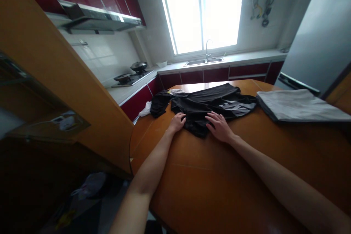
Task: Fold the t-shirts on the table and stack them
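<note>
A black garment (197, 111) with a grey-and-white print (238, 105) lies spread and wrinkled on the round wooden table (192, 175). I cannot tell what kind of garment it is. My left hand (177, 122) rests at its near left edge, fingers slightly bent over the cloth and touching it. To the right, my right hand (221, 128) lies low over the near part of the fabric, its fingers spread. Between my hands, a corner of the black cloth points toward me.
A folded grey cloth (298, 105) lies at the table's right. Dark cloth (159, 104) and a white piece (145, 109) hang near the far left edge. Beyond are a stove with a lidded pan (139, 67), a sink (204, 62) and a fridge (315, 40). A wooden partition (82, 91) stands left.
</note>
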Available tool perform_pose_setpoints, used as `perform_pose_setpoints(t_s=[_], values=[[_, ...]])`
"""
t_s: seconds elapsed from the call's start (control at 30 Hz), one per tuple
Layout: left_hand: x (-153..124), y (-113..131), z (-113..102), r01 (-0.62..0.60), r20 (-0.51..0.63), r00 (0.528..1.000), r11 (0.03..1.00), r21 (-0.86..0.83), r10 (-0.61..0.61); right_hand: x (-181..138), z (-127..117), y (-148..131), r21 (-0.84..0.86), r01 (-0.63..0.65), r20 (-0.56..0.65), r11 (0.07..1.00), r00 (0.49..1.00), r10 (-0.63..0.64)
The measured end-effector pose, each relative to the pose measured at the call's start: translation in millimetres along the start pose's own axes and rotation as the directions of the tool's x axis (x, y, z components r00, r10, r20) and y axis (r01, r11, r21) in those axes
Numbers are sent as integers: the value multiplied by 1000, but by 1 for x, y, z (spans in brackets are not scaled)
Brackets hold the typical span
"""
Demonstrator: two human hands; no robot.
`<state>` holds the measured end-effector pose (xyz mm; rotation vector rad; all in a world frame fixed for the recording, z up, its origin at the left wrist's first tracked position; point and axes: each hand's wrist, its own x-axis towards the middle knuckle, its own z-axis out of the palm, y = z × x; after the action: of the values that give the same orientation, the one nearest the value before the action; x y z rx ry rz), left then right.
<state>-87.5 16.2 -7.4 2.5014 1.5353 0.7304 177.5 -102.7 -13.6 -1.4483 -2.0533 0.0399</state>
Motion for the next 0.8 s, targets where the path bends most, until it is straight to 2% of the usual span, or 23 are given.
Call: perform_pose_setpoints(t_s=[0.07, 0.17, 0.27, 0.47, 0.53, 0.63, 0.7, 0.8], values=[[0, -6, 0, 2, 28, 1000, 1000, 22, -3, -3, 3, -10, 25, 119, 138, 993, 983, -122], [-1, -3, -1, 21, 37, 999, 997, 74, -23, -5, 4, -15, 19, 126, 201, 992, 971, -127], [0, 7, -5, 65, 23, 997, 987, 144, -69, -5, 2, -10, -13, 87, 166, 996, 983, -84], [0, 19, -16, 158, -20, 987, 954, 254, -158, -3, -1, -3, -50, 100, 142, 994, 986, -92], [0, 18, -17, 159, -87, 986, 955, 251, -141, -2, -2, -4, -42, 103, 140, 994, 985, -96], [1, 8, -14, 58, -156, 987, 986, 158, -33, 0, -7, -6, -15, 102, 103, 995, 990, -100], [2, 0, -10, 12, -95, 995, 995, 100, -3, -1, -14, -8, 17, 98, 52, 995, 994, -98], [1, -9, -5, 44, 26, 999, 995, 90, -46, -10, -31, -10, 100, 116, 11, 988, 993, -118]])
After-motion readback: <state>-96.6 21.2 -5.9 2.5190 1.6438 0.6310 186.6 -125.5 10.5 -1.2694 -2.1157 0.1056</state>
